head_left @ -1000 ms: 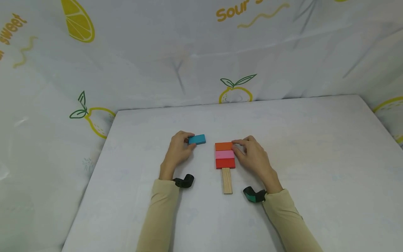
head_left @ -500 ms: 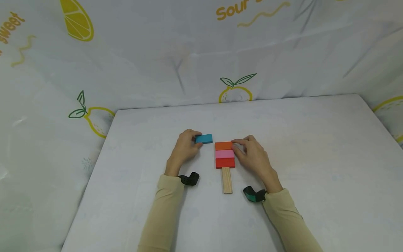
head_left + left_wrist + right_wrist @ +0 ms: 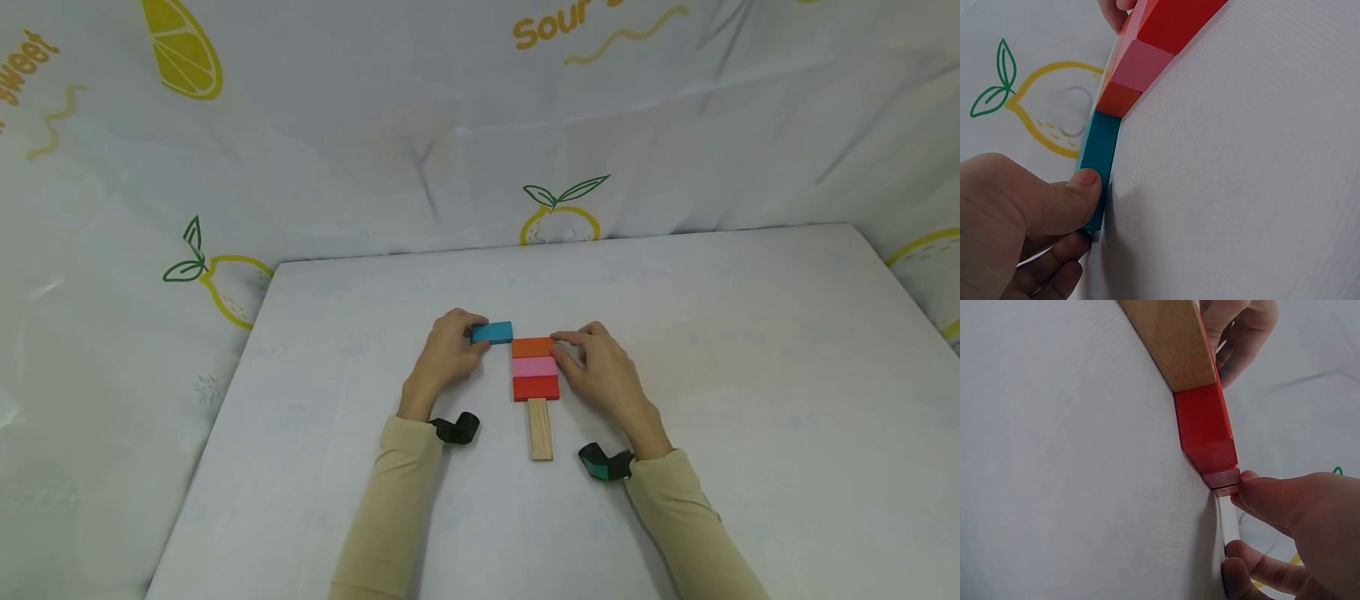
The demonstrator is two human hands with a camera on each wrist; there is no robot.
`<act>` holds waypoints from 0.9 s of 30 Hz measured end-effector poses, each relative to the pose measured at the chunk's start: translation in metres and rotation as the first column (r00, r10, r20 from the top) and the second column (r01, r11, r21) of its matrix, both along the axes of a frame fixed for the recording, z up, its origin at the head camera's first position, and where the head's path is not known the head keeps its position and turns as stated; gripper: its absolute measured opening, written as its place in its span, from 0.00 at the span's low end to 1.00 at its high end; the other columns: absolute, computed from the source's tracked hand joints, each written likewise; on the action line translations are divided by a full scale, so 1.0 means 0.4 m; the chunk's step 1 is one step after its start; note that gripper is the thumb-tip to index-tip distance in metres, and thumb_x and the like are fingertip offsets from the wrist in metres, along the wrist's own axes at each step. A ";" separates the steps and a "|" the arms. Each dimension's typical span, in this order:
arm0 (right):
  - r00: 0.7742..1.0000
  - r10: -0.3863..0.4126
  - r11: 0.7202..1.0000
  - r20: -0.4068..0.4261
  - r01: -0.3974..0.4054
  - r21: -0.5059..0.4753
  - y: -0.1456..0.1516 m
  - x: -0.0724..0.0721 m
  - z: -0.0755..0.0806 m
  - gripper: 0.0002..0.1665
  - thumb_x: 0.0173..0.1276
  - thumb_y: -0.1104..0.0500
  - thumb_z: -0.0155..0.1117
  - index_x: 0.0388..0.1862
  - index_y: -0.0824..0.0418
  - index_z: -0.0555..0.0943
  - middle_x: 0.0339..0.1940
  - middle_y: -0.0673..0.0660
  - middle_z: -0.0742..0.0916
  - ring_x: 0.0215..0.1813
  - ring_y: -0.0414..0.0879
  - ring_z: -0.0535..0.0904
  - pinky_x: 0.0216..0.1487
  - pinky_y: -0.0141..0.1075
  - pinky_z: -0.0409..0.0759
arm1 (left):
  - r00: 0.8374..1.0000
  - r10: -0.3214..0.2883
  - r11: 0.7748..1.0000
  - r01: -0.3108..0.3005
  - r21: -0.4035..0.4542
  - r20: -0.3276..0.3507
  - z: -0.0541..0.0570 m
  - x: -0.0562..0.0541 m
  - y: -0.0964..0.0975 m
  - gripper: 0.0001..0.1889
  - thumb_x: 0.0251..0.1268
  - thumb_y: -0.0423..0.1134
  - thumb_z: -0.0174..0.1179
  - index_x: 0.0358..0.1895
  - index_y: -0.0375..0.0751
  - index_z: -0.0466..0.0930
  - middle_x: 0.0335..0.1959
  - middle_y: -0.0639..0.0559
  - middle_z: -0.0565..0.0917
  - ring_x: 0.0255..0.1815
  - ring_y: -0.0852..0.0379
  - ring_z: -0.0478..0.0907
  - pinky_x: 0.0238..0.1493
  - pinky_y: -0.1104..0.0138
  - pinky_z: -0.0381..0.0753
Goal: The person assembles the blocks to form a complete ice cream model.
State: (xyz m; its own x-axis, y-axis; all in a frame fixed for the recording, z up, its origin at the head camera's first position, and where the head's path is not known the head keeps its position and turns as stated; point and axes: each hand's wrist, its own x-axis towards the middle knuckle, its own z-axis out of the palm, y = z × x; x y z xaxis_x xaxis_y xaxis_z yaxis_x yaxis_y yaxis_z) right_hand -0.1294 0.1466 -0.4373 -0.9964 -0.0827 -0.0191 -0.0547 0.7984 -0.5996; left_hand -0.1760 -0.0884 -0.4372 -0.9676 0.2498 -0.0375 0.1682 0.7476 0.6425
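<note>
My left hand pinches a blue wooden block by its left end, between thumb and fingers. The block lies flat, its right end at the upper left corner of an orange block; in the left wrist view the two appear to touch. Against the orange block's right end, my right hand holds with thumb and index finger. Below the orange one, a pink block and a red block lie in a close stack. A plain wooden block extends lengthwise from the red one toward me.
Everything lies on a white-covered table. Behind it hangs a white cloth printed with lemons and lettering. A black wrist camera sits at my left wrist, and another camera at my right.
My left hand has slid the blue block rightward, from apart on the left up to the orange block's corner. The right hand and the other blocks stay in place.
</note>
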 end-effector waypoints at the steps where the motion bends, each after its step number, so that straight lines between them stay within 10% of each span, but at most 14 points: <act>1: 1.000 0.000 1.000 -0.003 0.000 -0.001 0.000 0.000 0.000 0.21 0.73 0.53 0.64 0.62 0.58 0.84 0.47 0.64 0.81 0.39 0.51 0.75 0.31 0.34 0.70 | 1.000 -0.003 1.000 0.003 0.000 -0.002 0.000 0.000 0.001 0.19 0.68 0.34 0.66 0.60 0.36 0.83 0.58 0.41 0.83 0.52 0.48 0.80 0.58 0.57 0.83; 27: 1.000 0.003 1.000 -0.006 -0.003 -0.009 0.001 0.000 0.000 0.21 0.73 0.53 0.65 0.62 0.58 0.84 0.48 0.64 0.82 0.40 0.51 0.75 0.32 0.34 0.70 | 1.000 0.014 0.996 -0.012 0.092 -0.017 -0.008 0.002 -0.047 0.21 0.68 0.37 0.66 0.62 0.36 0.81 0.57 0.42 0.83 0.55 0.46 0.81 0.61 0.55 0.81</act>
State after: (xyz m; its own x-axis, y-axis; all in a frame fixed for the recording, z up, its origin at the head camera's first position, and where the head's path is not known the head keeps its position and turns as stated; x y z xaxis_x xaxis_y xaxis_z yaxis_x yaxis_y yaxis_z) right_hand -0.1292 0.1468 -0.4372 -0.9962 -0.0860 -0.0124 -0.0609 0.7927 -0.6065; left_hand -0.1752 -0.1073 -0.4406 -0.9710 0.2391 0.0024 0.1710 0.6874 0.7058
